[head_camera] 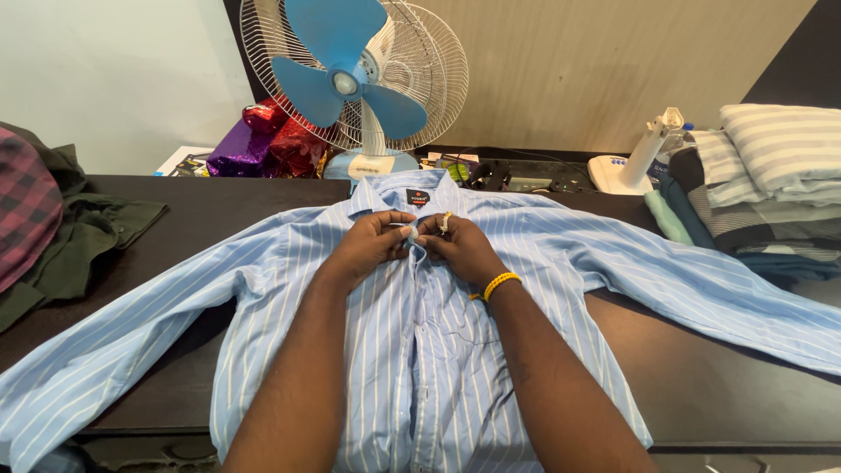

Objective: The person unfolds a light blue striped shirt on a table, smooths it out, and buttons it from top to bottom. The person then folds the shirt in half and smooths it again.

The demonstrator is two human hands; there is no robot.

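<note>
shirt: a light blue shirt (420, 350) with thin white stripes is laid face up on a dark bench (701, 385), collar at the far side, both sleeves spread wide to the left and right.
progress: the front panels are brought together down the middle; the placket near the collar is being worked at, apparently a top button. whether the lower buttons are fastened cannot be told. no folding of the sleeves or body is seen yet.
left hand: the left hand (372, 238) is closed in a pinch on the left edge of the placket just below the collar, fingers curled, forearm reaching in from the near edge.
right hand: the right hand (460, 245) is closed in a pinch on the opposite edge, touching the left hand, with a yellow band (499, 283) on the wrist.
far side: a blue fan (350, 79) in a white cage is stood behind the collar, with shiny purple and red wrapping (263, 140) beside it.
right side: a stack of folded clothes (771, 184) is placed at the far right, a white appliance (631, 166) near it.
left side: dark green and checked garments (53, 236) are heaped at the left.
</note>
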